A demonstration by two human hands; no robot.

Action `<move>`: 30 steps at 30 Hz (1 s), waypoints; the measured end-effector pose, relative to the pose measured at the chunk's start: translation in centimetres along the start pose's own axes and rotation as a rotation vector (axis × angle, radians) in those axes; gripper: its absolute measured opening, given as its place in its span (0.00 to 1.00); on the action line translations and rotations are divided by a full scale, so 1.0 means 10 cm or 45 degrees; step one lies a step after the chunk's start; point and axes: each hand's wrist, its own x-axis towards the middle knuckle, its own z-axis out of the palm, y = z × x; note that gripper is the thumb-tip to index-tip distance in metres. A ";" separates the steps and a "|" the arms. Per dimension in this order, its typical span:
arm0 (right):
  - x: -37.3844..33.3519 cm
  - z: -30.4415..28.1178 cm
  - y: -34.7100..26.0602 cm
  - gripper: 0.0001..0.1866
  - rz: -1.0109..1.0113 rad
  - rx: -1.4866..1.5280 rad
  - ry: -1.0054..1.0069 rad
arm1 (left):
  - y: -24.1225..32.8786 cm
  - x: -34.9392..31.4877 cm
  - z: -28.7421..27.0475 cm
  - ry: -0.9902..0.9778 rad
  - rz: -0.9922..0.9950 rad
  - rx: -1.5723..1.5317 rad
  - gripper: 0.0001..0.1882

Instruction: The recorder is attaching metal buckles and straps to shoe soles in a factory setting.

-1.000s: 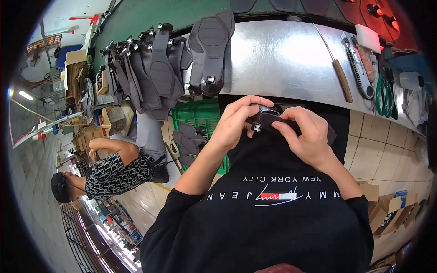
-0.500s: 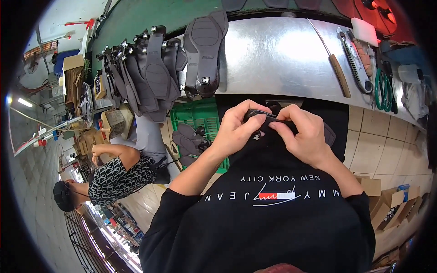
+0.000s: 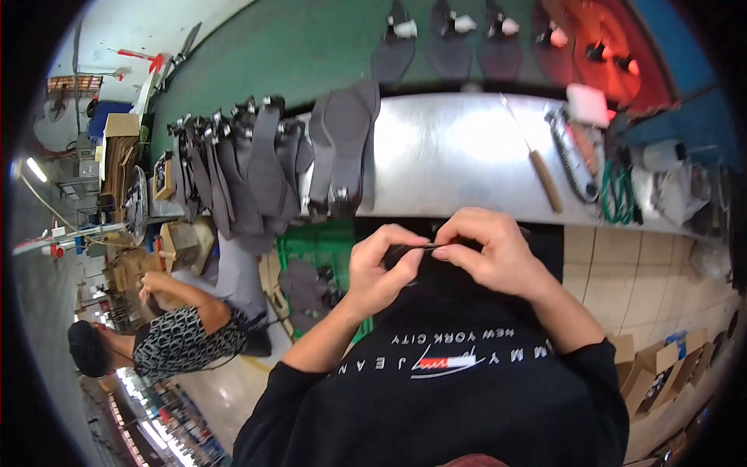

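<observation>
My left hand (image 3: 383,271) and my right hand (image 3: 492,251) meet in front of my chest, near the table's front edge. Thumbs and forefingers of both pinch a thin dark padded piece (image 3: 430,247), seen almost edge-on. Most of it is hidden behind my fingers and against my black clothing. Beyond my left hand, a dark grey padded sole-shaped piece (image 3: 343,117) lies on the metal table (image 3: 436,156), a shiny fitting at its near end. Several similar grey pieces (image 3: 264,167) with metal fittings are bunched to its left.
On the table's right lie a wooden-handled awl (image 3: 546,180), a utility knife (image 3: 573,159), a white block (image 3: 587,106) and a green cord loop (image 3: 618,194). A green belt (image 3: 311,50) carries sole-shaped pieces (image 3: 499,54). A green crate (image 3: 311,233) stands below; a co-worker (image 3: 183,335) is at left.
My view has tilted up, showing more of the belt. My hands keep their pinch, but the dark piece has turned from showing its face to nearly edge-on.
</observation>
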 end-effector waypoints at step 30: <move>-0.33 0.48 0.33 0.22 0.342 0.400 0.254 | -0.37 0.20 0.25 0.385 -1.165 -1.847 0.09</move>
